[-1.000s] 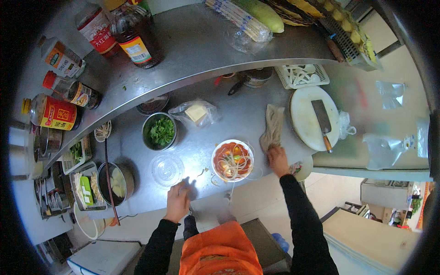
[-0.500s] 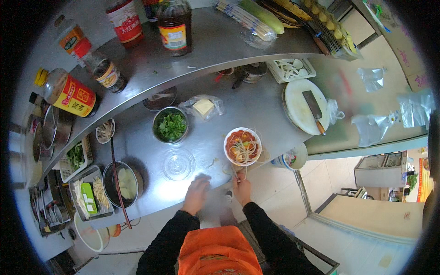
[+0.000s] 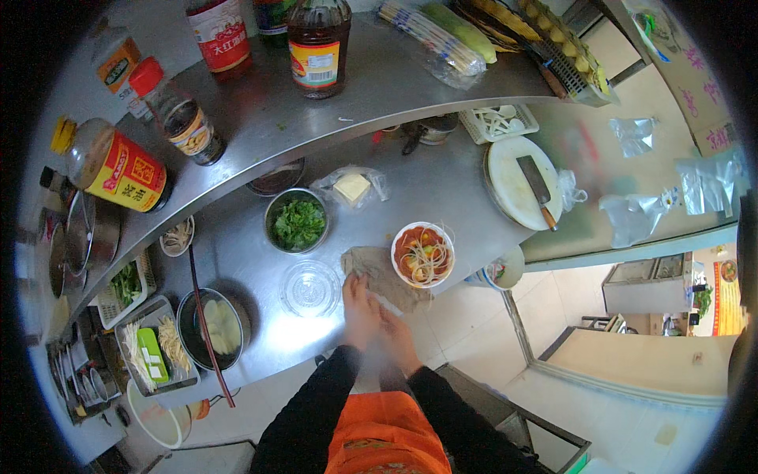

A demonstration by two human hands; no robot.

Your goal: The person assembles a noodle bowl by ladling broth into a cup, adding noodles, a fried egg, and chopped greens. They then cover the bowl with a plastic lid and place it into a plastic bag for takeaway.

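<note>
A grey-brown cloth (image 3: 387, 276) lies spread and crumpled on the steel counter's front edge, beside the white bowl (image 3: 424, 254). My left hand (image 3: 359, 314) grips the cloth's near left side, fingers pointing away from me. Close against it, my right hand (image 3: 399, 338) is smeared by motion at the cloth's near edge; whether its fingers hold the cloth is unclear. Red sauce, green pieces and pale thin strands fill the bowl, with some strands hanging over its rim. Just left of the cloth sits a clear round plastic lid (image 3: 309, 289).
Beyond the lid stand a steel bowl of chopped greens (image 3: 298, 224) and a bagged pale block (image 3: 351, 187). A cleaver (image 3: 536, 183) rests on the round white board (image 3: 509, 178). Long chopsticks (image 3: 209, 324) cross a steel pot (image 3: 242, 316). Bottles (image 3: 320, 55) line the raised shelf.
The cloth has come onto the counter beside the bowl. My right hand has let go of the strands and moved left and nearer, beside my left hand, which has shifted right.
</note>
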